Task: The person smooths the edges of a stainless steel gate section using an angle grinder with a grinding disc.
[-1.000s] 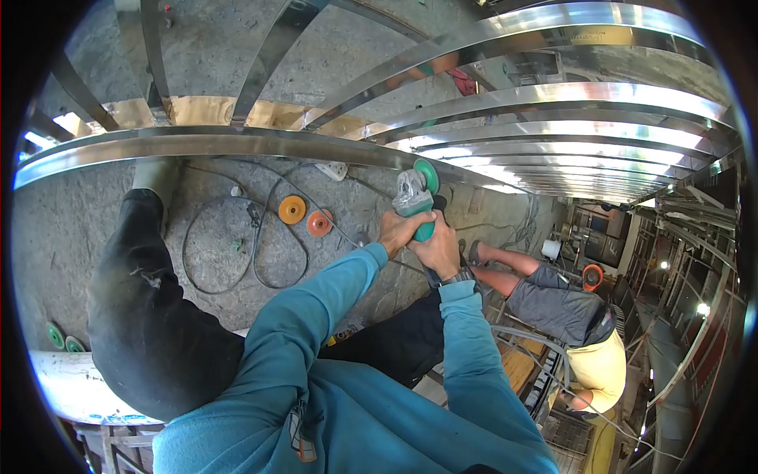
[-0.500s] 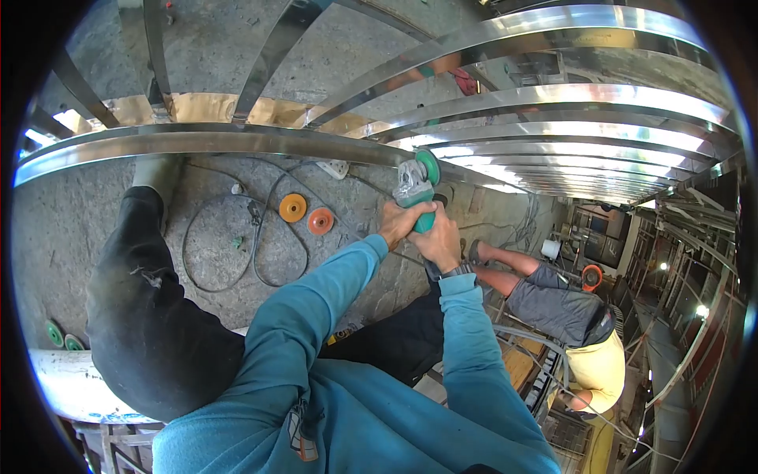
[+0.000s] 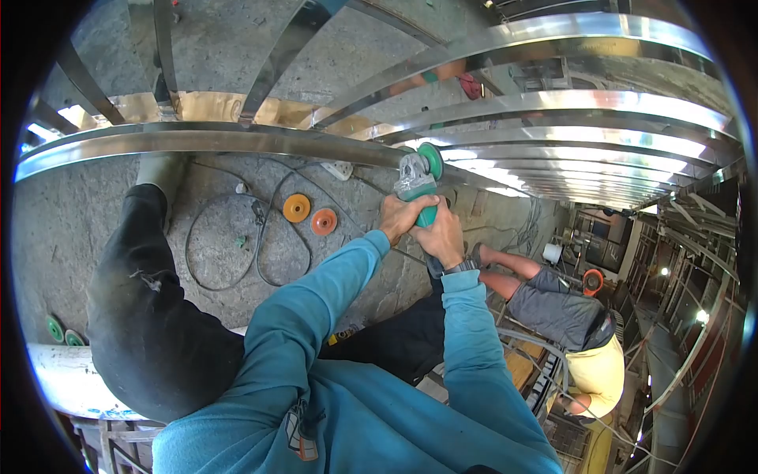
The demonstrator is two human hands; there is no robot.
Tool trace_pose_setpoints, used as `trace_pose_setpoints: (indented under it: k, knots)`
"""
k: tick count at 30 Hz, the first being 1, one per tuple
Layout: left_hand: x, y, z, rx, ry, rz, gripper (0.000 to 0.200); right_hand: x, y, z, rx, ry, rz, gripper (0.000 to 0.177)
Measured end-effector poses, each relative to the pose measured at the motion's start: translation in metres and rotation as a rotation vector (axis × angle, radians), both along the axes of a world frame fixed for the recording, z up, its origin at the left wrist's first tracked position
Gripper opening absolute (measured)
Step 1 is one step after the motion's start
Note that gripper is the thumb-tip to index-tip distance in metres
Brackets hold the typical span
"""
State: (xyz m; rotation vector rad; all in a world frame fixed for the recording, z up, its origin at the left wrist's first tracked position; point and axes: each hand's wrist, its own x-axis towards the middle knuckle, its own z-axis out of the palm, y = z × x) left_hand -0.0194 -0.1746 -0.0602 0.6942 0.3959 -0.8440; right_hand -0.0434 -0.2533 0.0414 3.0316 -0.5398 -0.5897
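Both hands are wrapped round the green body of an angle grinder [image 3: 416,186], out in front of me at arm's length. My left hand [image 3: 400,216] closes on it from the left side. On the right side, my right hand [image 3: 444,235] grips it, a dark watch on that wrist. The grinder's green disc [image 3: 430,160] overlaps the lower rail of a shiny metal frame [image 3: 316,145] in this view. Bars of the frame run away from that rail, many of them stretching to the right.
An orange disc [image 3: 297,208] and a reddish disc [image 3: 324,222] lie on the concrete floor beside a looped cable [image 3: 189,245]. Two green discs [image 3: 54,329] are at the far left, near a white cylinder [image 3: 59,379]. Another person [image 3: 553,312] in a yellow top is at the right.
The grinder and its disc have shifted slightly right along the rail. Both hands keep their grip. The whole view has moved a little.
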Motion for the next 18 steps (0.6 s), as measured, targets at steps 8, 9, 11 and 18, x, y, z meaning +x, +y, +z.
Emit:
trace_pose_setpoints:
  k: [8, 9, 11, 18]
  knots:
    - [-0.005, -0.006, 0.006, -0.005, -0.029, 0.038, 0.059, -0.003, 0.009, 0.015, -0.002, -0.004, -0.026, 0.066]
    - [-0.003, -0.007, 0.006, -0.022, -0.028, 0.075, 0.057, 0.002, 0.011, 0.017, -0.004, -0.001, -0.030, 0.066]
    - [0.007, -0.006, 0.001, -0.005, -0.024, 0.064, 0.056, 0.013, 0.014, 0.016, 0.001, -0.020, 0.020, 0.064]
    - [0.004, 0.001, -0.003, 0.060, -0.039, 0.020, 0.054, 0.005, 0.011, 0.003, 0.022, 0.003, -0.051, 0.069]
